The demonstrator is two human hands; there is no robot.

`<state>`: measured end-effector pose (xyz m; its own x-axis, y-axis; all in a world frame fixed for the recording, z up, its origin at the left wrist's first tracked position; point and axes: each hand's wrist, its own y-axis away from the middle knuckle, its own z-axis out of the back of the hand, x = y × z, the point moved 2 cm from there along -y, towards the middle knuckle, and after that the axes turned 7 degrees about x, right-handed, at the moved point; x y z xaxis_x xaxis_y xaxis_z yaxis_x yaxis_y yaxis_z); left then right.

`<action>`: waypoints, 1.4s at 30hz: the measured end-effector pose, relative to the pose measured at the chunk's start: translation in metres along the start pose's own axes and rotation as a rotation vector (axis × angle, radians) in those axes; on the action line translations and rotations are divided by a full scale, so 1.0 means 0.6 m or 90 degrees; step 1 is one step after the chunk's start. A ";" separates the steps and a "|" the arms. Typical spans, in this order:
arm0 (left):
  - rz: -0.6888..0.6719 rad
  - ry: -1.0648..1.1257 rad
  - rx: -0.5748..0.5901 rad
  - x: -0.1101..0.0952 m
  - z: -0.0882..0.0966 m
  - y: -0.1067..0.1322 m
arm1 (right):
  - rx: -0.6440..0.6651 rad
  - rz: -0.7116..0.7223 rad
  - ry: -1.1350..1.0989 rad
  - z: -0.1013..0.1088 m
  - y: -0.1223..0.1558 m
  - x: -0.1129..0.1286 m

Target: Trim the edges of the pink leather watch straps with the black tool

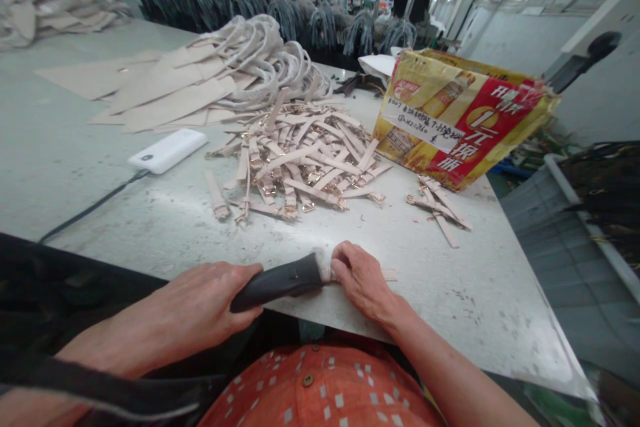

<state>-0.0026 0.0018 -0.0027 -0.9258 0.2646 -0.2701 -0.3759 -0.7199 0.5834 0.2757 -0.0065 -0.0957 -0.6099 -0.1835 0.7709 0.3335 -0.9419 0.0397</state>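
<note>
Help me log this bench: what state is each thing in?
Black tool, held; on or off, can't tell
Left hand, closed around the tool
Strap, pinched, partly covered
Right hand, closed on the strap
Strap pile, loosely heaped
Yellow box, standing, top looks open
White device, lying flat, cable attached
Pale panels, overlapping

I see a heap of thin beige buckled straps (pixel 310 167) on the smooth pale tabletop (pixel 480 300). Behind it, leftward, lie flat beige panels with pale loops (pixel 173 87); left of it, a white rounded oblong device (pixel 173 151). Right of the heap stands a yellow-and-red cardboard box (pixel 455 117). In front, a black tapered tool (pixel 280 283) reaches from the left hand (pixel 213 297) toward the right hand (pixel 363 278). A ribbed grey bin (pixel 555 227) stands off the table's right edge.
</note>
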 end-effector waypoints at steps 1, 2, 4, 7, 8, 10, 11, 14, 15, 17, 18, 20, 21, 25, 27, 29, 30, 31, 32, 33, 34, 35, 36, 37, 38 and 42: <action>0.005 -0.012 -0.003 -0.001 0.002 -0.001 | 0.004 0.007 -0.012 0.001 0.002 0.001; 0.004 -0.023 -0.006 -0.003 0.002 -0.003 | 0.007 0.013 -0.023 0.002 0.004 0.001; 0.001 -0.039 -0.016 -0.007 0.000 -0.009 | 0.013 0.022 -0.039 0.004 0.006 0.000; -0.009 -0.016 -0.024 -0.016 -0.007 -0.018 | 0.023 0.030 -0.050 0.010 0.009 -0.002; -0.011 0.001 -0.025 -0.018 -0.009 -0.020 | 0.027 0.032 -0.053 0.012 0.009 -0.003; -0.018 0.032 -0.031 -0.020 -0.012 -0.023 | 0.033 0.040 -0.056 0.015 0.011 -0.004; -0.023 0.043 -0.036 -0.019 -0.012 -0.023 | 0.035 0.049 -0.052 0.017 0.013 -0.004; -0.030 0.064 -0.044 -0.009 -0.012 -0.024 | 0.021 0.084 -0.010 0.017 0.017 -0.005; -0.030 0.071 -0.043 -0.004 -0.013 -0.024 | 0.006 0.092 0.010 0.016 0.019 -0.006; -0.030 0.083 -0.044 0.005 -0.014 -0.023 | -0.021 0.100 0.051 0.015 0.023 -0.010; -0.029 0.087 -0.046 0.009 -0.014 -0.023 | -0.026 0.103 0.067 0.015 0.024 -0.012; -0.021 0.093 -0.054 0.017 -0.016 -0.021 | -0.020 0.109 0.083 0.014 0.027 -0.015; -0.015 0.095 -0.057 0.020 -0.017 -0.020 | -0.014 0.111 0.084 0.014 0.029 -0.016; -0.008 0.068 -0.041 0.028 -0.018 -0.014 | -0.017 0.116 0.068 0.013 0.031 -0.020; -0.009 0.042 -0.040 0.027 -0.014 -0.012 | -0.026 0.122 0.056 0.012 0.031 -0.023; -0.010 0.022 -0.053 0.021 -0.008 -0.012 | -0.031 0.124 0.047 0.010 0.031 -0.026; -0.012 0.014 -0.057 0.016 -0.005 -0.013 | -0.030 0.124 0.045 0.009 0.030 -0.027; -0.013 0.009 -0.058 0.011 -0.003 -0.015 | -0.027 0.121 0.045 0.008 0.030 -0.028; -0.016 0.008 -0.058 0.006 -0.002 -0.018 | -0.022 0.117 0.046 0.008 0.029 -0.029; -0.018 0.012 -0.057 0.001 -0.001 -0.021 | -0.018 0.111 0.049 0.008 0.029 -0.029; -0.019 0.020 -0.060 -0.004 -0.002 -0.023 | -0.015 0.103 0.052 0.009 0.028 -0.029; -0.022 0.032 -0.064 -0.007 -0.003 -0.026 | -0.014 0.094 0.056 0.009 0.028 -0.028; -0.025 0.044 -0.068 -0.010 -0.005 -0.029 | -0.015 0.084 0.060 0.010 0.027 -0.026; -0.027 0.055 -0.075 -0.011 -0.007 -0.031 | -0.016 0.076 0.064 0.011 0.026 -0.024; -0.027 0.061 -0.082 -0.010 -0.009 -0.032 | -0.015 0.070 0.067 0.012 0.026 -0.022; 0.008 0.068 -0.105 0.009 -0.010 -0.031 | -0.021 0.051 0.073 0.013 0.021 -0.013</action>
<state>-0.0003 0.0127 -0.0196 -0.9175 0.1919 -0.3483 -0.3447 -0.8207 0.4557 0.2903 -0.0150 -0.0963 -0.6613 -0.2881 0.6926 0.3620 -0.9312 -0.0418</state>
